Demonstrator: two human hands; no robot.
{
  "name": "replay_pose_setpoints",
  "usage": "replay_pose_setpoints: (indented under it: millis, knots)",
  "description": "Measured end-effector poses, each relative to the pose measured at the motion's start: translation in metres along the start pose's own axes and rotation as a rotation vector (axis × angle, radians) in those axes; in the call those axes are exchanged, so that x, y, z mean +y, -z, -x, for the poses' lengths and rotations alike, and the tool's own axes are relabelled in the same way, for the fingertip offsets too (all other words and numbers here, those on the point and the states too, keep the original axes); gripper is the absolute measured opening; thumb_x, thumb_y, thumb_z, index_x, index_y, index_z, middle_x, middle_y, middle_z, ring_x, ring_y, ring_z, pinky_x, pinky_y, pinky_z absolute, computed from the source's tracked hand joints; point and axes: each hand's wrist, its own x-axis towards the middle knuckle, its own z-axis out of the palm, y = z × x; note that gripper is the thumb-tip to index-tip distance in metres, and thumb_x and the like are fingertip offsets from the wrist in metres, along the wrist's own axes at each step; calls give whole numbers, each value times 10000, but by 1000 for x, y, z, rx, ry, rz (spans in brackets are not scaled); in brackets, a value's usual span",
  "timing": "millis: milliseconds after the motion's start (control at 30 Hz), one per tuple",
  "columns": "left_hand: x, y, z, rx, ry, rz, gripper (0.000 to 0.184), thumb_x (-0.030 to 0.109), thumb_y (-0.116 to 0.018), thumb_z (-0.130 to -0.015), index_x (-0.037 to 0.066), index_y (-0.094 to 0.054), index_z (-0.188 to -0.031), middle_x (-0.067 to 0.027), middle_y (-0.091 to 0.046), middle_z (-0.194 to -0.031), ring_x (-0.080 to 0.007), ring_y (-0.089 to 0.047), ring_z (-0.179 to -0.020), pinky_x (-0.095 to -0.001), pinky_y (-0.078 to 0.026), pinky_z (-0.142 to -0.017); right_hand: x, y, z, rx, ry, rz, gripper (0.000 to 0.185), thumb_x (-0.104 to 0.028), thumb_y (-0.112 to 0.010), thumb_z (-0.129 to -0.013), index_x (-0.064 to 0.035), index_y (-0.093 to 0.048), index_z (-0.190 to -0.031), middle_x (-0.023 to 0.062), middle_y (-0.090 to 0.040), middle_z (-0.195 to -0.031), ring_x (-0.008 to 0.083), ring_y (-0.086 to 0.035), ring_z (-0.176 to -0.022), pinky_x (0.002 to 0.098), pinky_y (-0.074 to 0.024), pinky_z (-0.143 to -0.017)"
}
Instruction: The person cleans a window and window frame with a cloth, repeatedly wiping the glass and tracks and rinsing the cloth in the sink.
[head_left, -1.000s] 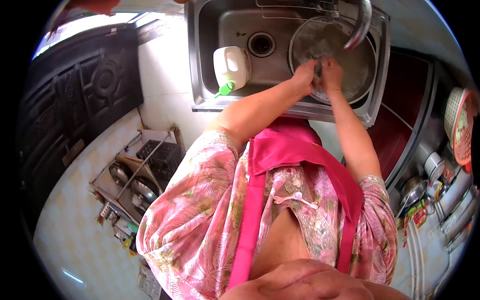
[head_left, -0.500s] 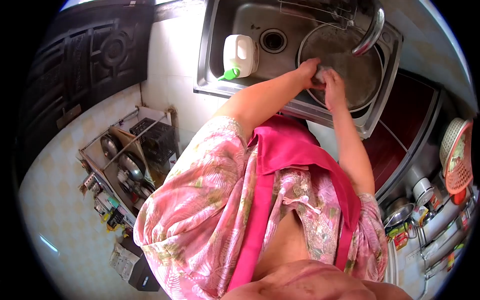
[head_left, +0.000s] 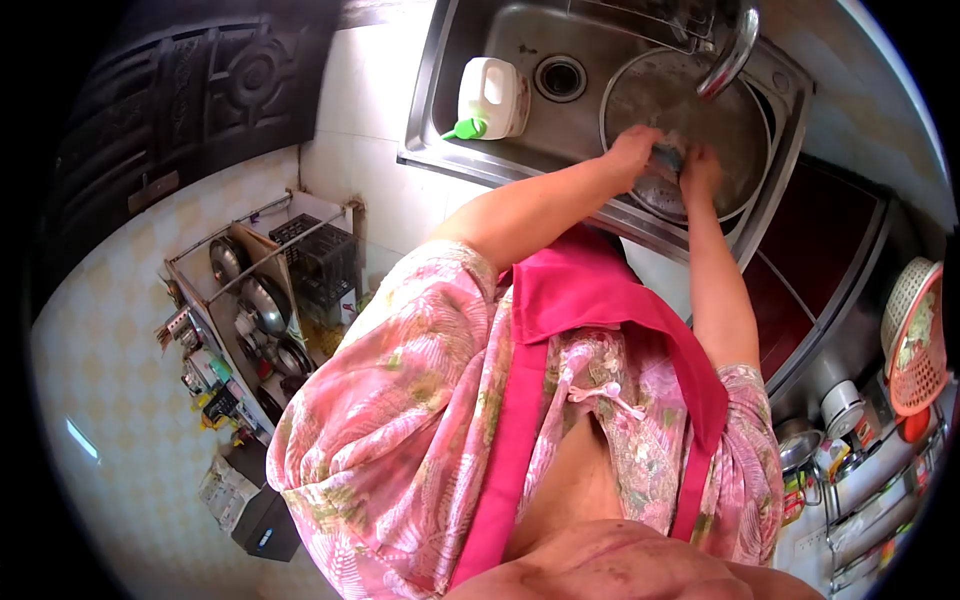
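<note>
My left hand and my right hand are close together over a wide round basin in the right part of the steel sink. A small greyish, wet-looking thing shows between them; its kind cannot be made out. Curled fingers of my left hand close on one side of it. On the other side, my right hand's fingers are bent in against it, slightly blurred. Cloudy water appears to cover the basin's bottom. Above the basin's far edge hangs the curved metal faucet.
A white jug with a green cap stands in the left sink bowl beside the drain. Left of me is a rack with pans and lids. A dark red counter and colanders are on the right.
Both hands have shifted slightly right and now sit a little farther apart. The thing between them looked whitish before and looks grey now. The whole view has tilted a little.
</note>
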Motion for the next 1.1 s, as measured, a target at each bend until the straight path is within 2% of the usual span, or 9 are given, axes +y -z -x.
replay_pose_setpoints:
  millis: [33, 133, 267, 400, 567, 600, 800, 967, 1100]
  knots:
    - [3, 7, 2, 44, -65, -100, 414, 296, -567, -860, 53, -511, -1191, -95, -555, -1070, -262, -560, -897, -418, -476, -776, 9, -2, 2, 48, -71, 59, 235, -212, -521, -855, -15, -647, -876, 223, -642, -862, 419, -606, -810, 493, -457, -713]
    - [-1, 43, -2, 67, -454, -654, 502, 280, -589, -846, 54, -473, -1279, -125, -534, -1245, -307, -530, -1094, -389, -447, -888, 10, -9, 29, -197, 418, 207, 193, -171, -501, -866, -9, -597, -905, 224, -615, -902, 414, -581, -866, 493, -453, -746]
    - [45, 121, 38, 252, -1213, -1199, 410, 87, -651, -652, 86, -602, -1060, -159, -574, -1075, -362, -496, -1081, -453, -406, -943, 31, -14, 46, -205, 252, 252, 185, -225, -535, -863, -55, -575, -923, 216, -577, -956, 387, -574, -911, 493, -466, -788]
    - [116, 192, 52, 704, -854, -1316, 646, 227, -763, -652, 48, -444, -1185, -173, -479, -1137, -348, -436, -1107, -453, -371, -949, 8, 13, 36, -169, 125, 131, 126, -177, -595, -821, -62, -591, -870, 188, -592, -903, 379, -577, -878, 470, -470, -760]
    - [103, 246, -10, 390, -139, -1161, 473, 386, -722, -683, 0, -627, -940, -201, -649, -936, -322, -644, -852, -408, -505, -773, -6, 3, 44, -168, 85, 89, 130, -182, -601, -813, -54, -598, -834, 176, -612, -861, 384, -582, -847, 468, -465, -735]
    - [98, 243, -15, 452, -199, -1087, 368, 364, -711, -685, 18, -671, -804, -168, -674, -879, -308, -658, -804, -409, -505, -751, -9, 2, 47, -167, 75, 94, 136, -185, -604, -809, -51, -597, -836, 180, -615, -856, 386, -584, -841, 469, -465, -730]
    - [94, 222, 7, 279, -265, -912, 345, 253, -708, -730, -45, -660, -897, -144, -654, -821, -230, -632, -756, -369, -495, -686, -8, 17, 47, -169, 24, 6, 170, -195, -604, -806, -28, -574, -823, 202, -615, -803, 408, -582, -800, 475, -452, -686]
    - [179, 158, 116, -82, -516, -634, 342, 232, -668, -776, -73, -654, -930, -119, -669, -804, -150, -631, -729, -325, -496, -640, -3, 37, 49, -183, 156, -50, 182, -193, -598, -814, -15, -569, -829, 220, -606, -808, 411, -576, -793, 457, -449, -680]
    - [260, 93, 197, -79, -787, -747, 292, 239, -647, -818, -19, -656, -954, -47, -652, -836, -129, -587, -752, -305, -475, -678, 29, 15, 32, -224, 168, -55, 212, -210, -615, -797, -3, -571, -793, 213, -601, -749, 395, -578, -710, 443, -445, -642]
